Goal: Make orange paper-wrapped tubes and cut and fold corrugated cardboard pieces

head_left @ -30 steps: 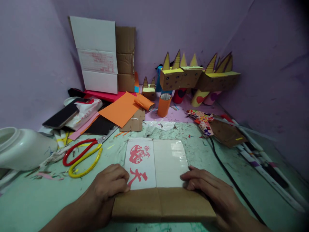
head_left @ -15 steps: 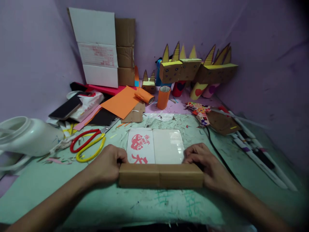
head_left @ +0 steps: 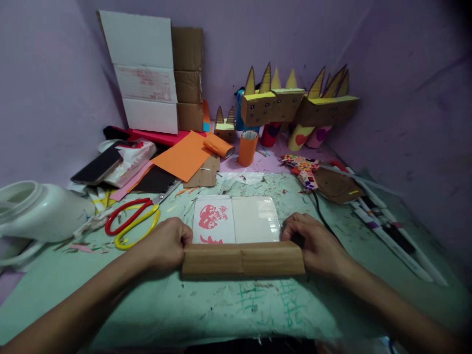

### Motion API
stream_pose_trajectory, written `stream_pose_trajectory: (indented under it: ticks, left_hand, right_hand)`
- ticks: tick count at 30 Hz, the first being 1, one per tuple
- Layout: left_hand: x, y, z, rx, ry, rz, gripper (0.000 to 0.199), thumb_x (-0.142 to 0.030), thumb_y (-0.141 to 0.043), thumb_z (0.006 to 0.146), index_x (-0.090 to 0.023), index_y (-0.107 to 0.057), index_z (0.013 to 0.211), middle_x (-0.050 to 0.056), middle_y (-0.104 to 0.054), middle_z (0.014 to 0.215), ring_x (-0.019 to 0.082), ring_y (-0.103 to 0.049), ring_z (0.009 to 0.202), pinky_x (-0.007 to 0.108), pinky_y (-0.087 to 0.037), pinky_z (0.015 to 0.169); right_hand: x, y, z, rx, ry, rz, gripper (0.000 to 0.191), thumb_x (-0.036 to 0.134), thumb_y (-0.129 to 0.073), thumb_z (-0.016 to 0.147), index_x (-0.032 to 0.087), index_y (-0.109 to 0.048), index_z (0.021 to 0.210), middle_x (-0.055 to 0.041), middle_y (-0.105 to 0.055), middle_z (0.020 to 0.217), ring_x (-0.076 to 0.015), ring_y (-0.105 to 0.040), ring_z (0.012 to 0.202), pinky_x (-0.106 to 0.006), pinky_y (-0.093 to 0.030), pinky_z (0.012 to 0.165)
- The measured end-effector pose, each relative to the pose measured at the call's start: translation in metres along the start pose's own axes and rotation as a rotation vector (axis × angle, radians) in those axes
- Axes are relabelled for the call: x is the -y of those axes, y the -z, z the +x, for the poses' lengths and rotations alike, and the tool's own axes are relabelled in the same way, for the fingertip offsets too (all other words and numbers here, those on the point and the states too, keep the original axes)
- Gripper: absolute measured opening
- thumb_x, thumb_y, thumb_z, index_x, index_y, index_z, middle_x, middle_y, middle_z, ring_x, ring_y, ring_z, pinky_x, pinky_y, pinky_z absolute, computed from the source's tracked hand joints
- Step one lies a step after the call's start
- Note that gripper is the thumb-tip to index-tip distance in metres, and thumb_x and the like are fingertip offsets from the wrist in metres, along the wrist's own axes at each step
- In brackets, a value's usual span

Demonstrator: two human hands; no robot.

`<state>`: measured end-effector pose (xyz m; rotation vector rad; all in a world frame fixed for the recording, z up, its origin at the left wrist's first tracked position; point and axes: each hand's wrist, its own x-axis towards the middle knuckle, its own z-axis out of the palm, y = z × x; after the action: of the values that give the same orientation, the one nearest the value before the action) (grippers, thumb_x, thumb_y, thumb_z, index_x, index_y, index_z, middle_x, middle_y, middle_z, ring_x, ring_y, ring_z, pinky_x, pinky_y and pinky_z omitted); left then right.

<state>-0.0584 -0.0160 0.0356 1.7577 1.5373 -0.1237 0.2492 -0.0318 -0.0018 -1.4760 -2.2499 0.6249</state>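
Note:
A piece of cardboard (head_left: 243, 261) lies in front of me, its near edge folded up into a long brown flap. The far part shows a white face, with red printed fruit on the left half and a glossy sheen on the right. My left hand (head_left: 168, 243) is closed on the left end of the fold, fingers curled in behind it. My right hand (head_left: 308, 241) grips the right end, with its thumb and fingers bent round the edge. Some fingertips of both hands are hidden. Scissors (head_left: 132, 221) with red and yellow handles lie left of my left hand.
Left stands a white jug-like container (head_left: 44, 211). Orange paper (head_left: 184, 156) and orange tubes (head_left: 248, 148) lie behind. Horned cardboard figures (head_left: 258, 109) line the wall. Right are a patterned glue gun-like tool (head_left: 304, 169) with a black cord, and several markers (head_left: 391, 246).
The brown flap has tilted, with its right end changing angle, and the cardboard has shifted slightly away from me. Both hands keep their hold. The whole view has moved slightly.

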Motion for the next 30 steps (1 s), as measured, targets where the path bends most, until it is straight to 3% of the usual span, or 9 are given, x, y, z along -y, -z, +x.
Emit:
stream_pose_trajectory:
  ticks: [4, 6, 8, 11, 17, 19, 22, 24, 30]
  left_hand:
    - [-0.005, 0.006, 0.0, 0.002, 0.039, 0.067, 0.011, -0.009, -0.044, 0.045, -0.02, -0.043, 0.043, -0.004, -0.041, 0.045, 0.013, -0.041, 0.05, 0.024, -0.025, 0.046]
    - [-0.004, 0.004, -0.003, -0.071, 0.055, 0.11, 0.01, -0.01, -0.047, 0.047, -0.02, -0.048, 0.048, -0.002, -0.046, 0.049, 0.016, -0.044, 0.053, 0.026, -0.026, 0.048]
    - [-0.002, 0.001, -0.007, -0.182, 0.072, 0.141, 0.02, -0.009, -0.048, 0.05, -0.019, -0.059, 0.064, 0.002, -0.054, 0.06, 0.02, -0.05, 0.062, 0.028, -0.027, 0.053]
    - [0.003, -0.007, -0.01, -0.29, 0.072, 0.127, 0.039, -0.007, -0.048, 0.052, -0.018, -0.061, 0.087, 0.003, -0.058, 0.068, 0.021, -0.052, 0.067, 0.028, -0.028, 0.057]
    - [0.002, -0.02, -0.02, -0.327, -0.051, -0.032, 0.018, -0.007, -0.047, 0.059, -0.019, -0.053, 0.071, -0.003, -0.054, 0.058, 0.017, -0.052, 0.059, 0.024, -0.03, 0.051]
    - [-0.002, -0.026, -0.026, -0.281, -0.177, -0.214, 0.012, -0.012, -0.05, 0.064, -0.018, -0.055, 0.073, 0.0, -0.062, 0.069, 0.018, -0.057, 0.068, 0.024, -0.039, 0.057]
    - [-0.006, -0.033, -0.032, -0.088, -0.349, -0.646, 0.017, -0.02, -0.057, 0.067, -0.016, -0.061, 0.083, 0.002, -0.068, 0.08, 0.021, -0.062, 0.078, 0.03, -0.048, 0.071]
    - [-0.007, -0.035, -0.031, -0.031, -0.333, -0.789, 0.018, -0.023, -0.06, 0.068, -0.015, -0.063, 0.084, 0.002, -0.07, 0.078, 0.022, -0.064, 0.077, 0.034, -0.05, 0.073]
    - [-0.007, -0.028, -0.011, -0.162, -0.328, -0.946, 0.028, -0.024, -0.069, 0.063, -0.014, -0.059, 0.087, 0.006, -0.071, 0.085, 0.021, -0.066, 0.076, 0.036, -0.051, 0.075]
  right_hand:
    - [0.006, 0.005, 0.003, 0.053, -0.223, -0.094, 0.021, 0.011, -0.06, 0.06, 0.019, -0.06, 0.08, -0.0065, -0.062, 0.083, -0.0244, -0.058, 0.079, -0.034, -0.042, 0.067]
    - [0.007, 0.004, 0.001, 0.039, -0.344, -0.107, 0.044, 0.015, -0.063, 0.06, 0.016, -0.057, 0.103, -0.0095, -0.063, 0.096, -0.0265, -0.059, 0.087, -0.035, -0.044, 0.072]
    - [0.006, 0.001, -0.001, 0.03, -0.342, -0.101, 0.055, 0.017, -0.063, 0.061, 0.013, -0.052, 0.115, -0.0121, -0.062, 0.102, -0.0277, -0.059, 0.092, -0.036, -0.044, 0.076]
    - [0.001, -0.003, -0.003, 0.013, -0.178, -0.079, 0.044, 0.016, -0.058, 0.062, 0.014, -0.056, 0.106, -0.0124, -0.061, 0.097, -0.0274, -0.057, 0.089, -0.038, -0.044, 0.078]
    - [0.001, -0.012, -0.009, -0.165, -0.083, 0.148, 0.032, 0.02, -0.058, 0.058, 0.02, -0.052, 0.089, -0.0064, -0.059, 0.086, -0.0247, -0.055, 0.081, -0.037, -0.043, 0.072]
    - [0.004, -0.016, -0.016, -0.212, -0.084, 0.368, 0.025, 0.022, -0.059, 0.06, 0.022, -0.046, 0.081, -0.0006, -0.055, 0.075, -0.0189, -0.052, 0.069, -0.03, -0.042, 0.062]
    - [0.008, -0.021, -0.025, -0.247, -0.123, 0.589, 0.024, 0.026, -0.057, 0.071, 0.024, -0.034, 0.069, 0.0061, -0.039, 0.06, -0.0122, -0.039, 0.054, -0.024, -0.033, 0.049]
    - [0.012, -0.021, -0.026, -0.276, -0.166, 0.614, 0.026, 0.025, -0.058, 0.074, 0.024, -0.033, 0.068, 0.007, -0.037, 0.059, -0.0114, -0.037, 0.053, -0.023, -0.032, 0.049]
    - [0.013, -0.021, -0.014, -0.366, -0.143, 0.729, 0.016, 0.025, -0.063, 0.076, 0.022, -0.048, 0.082, 0.0026, -0.052, 0.071, -0.0133, -0.052, 0.064, -0.024, -0.044, 0.058]
